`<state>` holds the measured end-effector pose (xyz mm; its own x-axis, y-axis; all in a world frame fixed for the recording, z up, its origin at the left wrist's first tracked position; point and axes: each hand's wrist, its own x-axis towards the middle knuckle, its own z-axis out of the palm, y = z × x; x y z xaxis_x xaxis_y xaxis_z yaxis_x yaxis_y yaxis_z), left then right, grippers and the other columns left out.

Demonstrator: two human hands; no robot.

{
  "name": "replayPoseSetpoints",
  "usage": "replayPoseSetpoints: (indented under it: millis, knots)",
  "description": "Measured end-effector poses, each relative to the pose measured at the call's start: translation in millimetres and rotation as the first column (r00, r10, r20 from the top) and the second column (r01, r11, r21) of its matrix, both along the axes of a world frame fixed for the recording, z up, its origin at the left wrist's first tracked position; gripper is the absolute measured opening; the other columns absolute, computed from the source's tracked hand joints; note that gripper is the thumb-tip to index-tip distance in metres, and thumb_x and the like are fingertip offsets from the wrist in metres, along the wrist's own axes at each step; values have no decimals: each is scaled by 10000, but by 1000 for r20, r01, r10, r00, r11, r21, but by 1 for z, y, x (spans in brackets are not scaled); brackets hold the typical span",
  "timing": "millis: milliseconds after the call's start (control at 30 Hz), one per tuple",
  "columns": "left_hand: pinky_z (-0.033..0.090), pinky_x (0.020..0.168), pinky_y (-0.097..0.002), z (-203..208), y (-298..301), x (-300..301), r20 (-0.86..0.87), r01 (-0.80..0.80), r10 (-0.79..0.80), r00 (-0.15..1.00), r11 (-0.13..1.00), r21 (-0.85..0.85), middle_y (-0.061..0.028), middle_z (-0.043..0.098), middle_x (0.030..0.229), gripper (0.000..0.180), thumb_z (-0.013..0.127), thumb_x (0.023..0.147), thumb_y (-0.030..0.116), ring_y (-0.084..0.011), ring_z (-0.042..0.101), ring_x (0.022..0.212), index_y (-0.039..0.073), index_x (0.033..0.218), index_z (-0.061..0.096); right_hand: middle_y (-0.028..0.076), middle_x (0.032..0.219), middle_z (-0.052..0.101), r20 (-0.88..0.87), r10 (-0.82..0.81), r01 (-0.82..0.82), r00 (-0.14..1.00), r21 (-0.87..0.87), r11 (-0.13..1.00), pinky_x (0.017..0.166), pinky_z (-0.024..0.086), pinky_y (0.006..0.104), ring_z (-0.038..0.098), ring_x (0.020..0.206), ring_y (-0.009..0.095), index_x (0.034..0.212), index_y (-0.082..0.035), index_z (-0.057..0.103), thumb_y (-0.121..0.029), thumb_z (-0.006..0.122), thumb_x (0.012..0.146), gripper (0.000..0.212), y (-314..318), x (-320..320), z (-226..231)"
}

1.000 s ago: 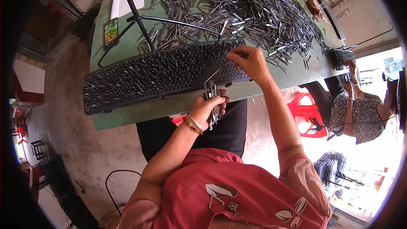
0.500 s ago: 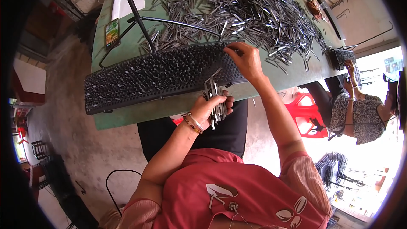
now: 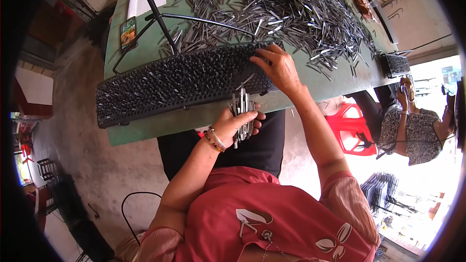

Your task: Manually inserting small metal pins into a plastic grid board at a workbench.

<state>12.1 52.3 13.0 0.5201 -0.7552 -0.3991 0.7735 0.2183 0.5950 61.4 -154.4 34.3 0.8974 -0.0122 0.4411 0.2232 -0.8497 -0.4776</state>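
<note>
A long black perforated rack (image 3: 170, 85) lies across the near part of the green table (image 3: 141, 138). Small metal strips stand densely in its holes, while bare holes show toward its right end. My left hand (image 3: 232, 127) is closed around a bundle of thin metal strips (image 3: 241, 111), just below the rack's front edge. Over the rack's right end, my right hand (image 3: 281, 72) is bent with fingertips drawn together at the holes. Whatever is between those fingertips is too small or hidden to make out.
Loose strips form a big pile (image 3: 306, 14) behind the rack. Black metal rods (image 3: 206, 22) rise from the rack's back. A phone (image 3: 128, 34) and white paper (image 3: 147, 0) lie at left. Right, a co-worker (image 3: 412, 133) sits by another rack (image 3: 395, 65) and a red stool (image 3: 347, 122).
My right hand has shifted slightly left and up along the rack, its fingers curling more. My left hand still grips the strips, turned slightly more upright. The co-worker's hands have moved lower.
</note>
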Motion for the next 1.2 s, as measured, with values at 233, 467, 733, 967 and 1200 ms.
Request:
replayPoseSetpoints:
  millis: [233,467,733,967,1200]
  knots:
    - [545,603,-297,9,20,-3,43,-5,5,999,1000,12,-126,651,893,269,611,867,105,-164,640,725,15,1111,542,125,1002,598,-27,268,-269,963,-126,955,765,466,383,585,898,302,1046,-54,650,-194,709,768,316,18,-37,7]
    - [536,593,-286,18,29,-2,68,141,-137,988,988,-60,-105,649,875,291,625,862,131,-144,635,719,0,1105,536,79,1027,575,-3,314,-299,949,-320,899,754,446,340,556,837,246,1012,-70,644,-136,665,764,257,20,-57,-13]
    - [541,627,-295,14,-9,7,-51,27,-31,998,996,-79,-112,636,897,276,593,871,127,-147,617,716,12,1118,551,71,839,690,-33,-72,79,997,509,857,748,501,259,635,776,103,1151,-32,606,-43,701,793,370,13,-25,10]
    - [546,633,-294,-12,-26,8,-73,-21,22,997,1000,21,-119,662,922,277,601,874,135,-159,643,744,47,1132,552,44,850,692,118,-55,22,992,267,964,759,463,294,623,748,156,1092,-88,646,-60,713,764,336,11,-3,-9]
    - [532,583,-271,-5,-17,7,-5,5,-5,1000,999,39,-109,660,884,337,602,870,155,-129,617,664,50,1181,525,17,874,665,211,19,-23,977,15,1000,752,412,330,569,791,197,1028,-116,669,-126,715,748,284,11,0,-19]
